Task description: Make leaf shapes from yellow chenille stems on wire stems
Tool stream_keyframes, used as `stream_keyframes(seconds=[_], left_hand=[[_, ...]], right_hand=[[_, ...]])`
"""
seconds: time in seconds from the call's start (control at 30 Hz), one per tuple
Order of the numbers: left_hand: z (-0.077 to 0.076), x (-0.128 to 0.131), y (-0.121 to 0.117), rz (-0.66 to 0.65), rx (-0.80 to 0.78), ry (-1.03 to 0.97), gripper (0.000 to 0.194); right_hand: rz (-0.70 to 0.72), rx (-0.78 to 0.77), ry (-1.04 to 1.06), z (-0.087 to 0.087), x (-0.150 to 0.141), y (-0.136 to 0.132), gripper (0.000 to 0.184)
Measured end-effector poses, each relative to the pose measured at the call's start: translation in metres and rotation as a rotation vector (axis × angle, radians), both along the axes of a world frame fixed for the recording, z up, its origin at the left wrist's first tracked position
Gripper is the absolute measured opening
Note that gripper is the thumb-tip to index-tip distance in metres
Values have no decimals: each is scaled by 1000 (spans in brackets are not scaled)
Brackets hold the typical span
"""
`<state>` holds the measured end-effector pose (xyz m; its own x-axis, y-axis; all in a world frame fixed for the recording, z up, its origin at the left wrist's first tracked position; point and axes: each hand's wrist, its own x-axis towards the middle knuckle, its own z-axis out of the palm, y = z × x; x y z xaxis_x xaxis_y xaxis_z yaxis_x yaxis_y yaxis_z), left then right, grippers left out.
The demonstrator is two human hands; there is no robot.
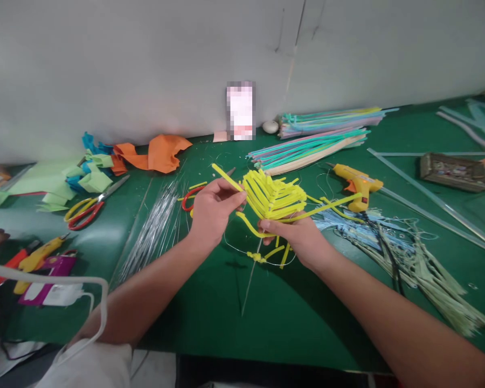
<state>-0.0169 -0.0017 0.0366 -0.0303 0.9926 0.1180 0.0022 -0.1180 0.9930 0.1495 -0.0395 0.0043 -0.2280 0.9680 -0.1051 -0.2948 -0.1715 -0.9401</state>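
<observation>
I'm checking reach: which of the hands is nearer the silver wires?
Left. The left hand is just to the right of the wires; the right hand is farther right.

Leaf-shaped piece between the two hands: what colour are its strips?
Bright yellow; the leaf-shaped piece shows in the head view, the only one here.

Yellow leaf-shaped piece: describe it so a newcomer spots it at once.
Look to the middle of the green table, where the person's left hand and right hand face each other. The yellow leaf-shaped piece is held up between them. Its short strips slant to a central line, unlike the straight, multicoloured strip bundles lying behind it.
</observation>
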Motion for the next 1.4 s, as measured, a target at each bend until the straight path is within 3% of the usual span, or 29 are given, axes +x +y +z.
stream_keyframes(seconds=[0.3,0.93,1.17,1.4], left_hand=[[1,-1,-3,-67,217,229,10],[11,-8,-7,-122,227,255,7],[16,-7,-2,-128,91,236,10],[10,-8,3,-88,72,142,19]], right_hand=[[5,-32,-6,1,-1,-2,24],[-4,-40,11,2,-2,-2,21],[-14,-27,-22,2,-1,0,24],[-88,-2,-76,-5,1,0,25]])
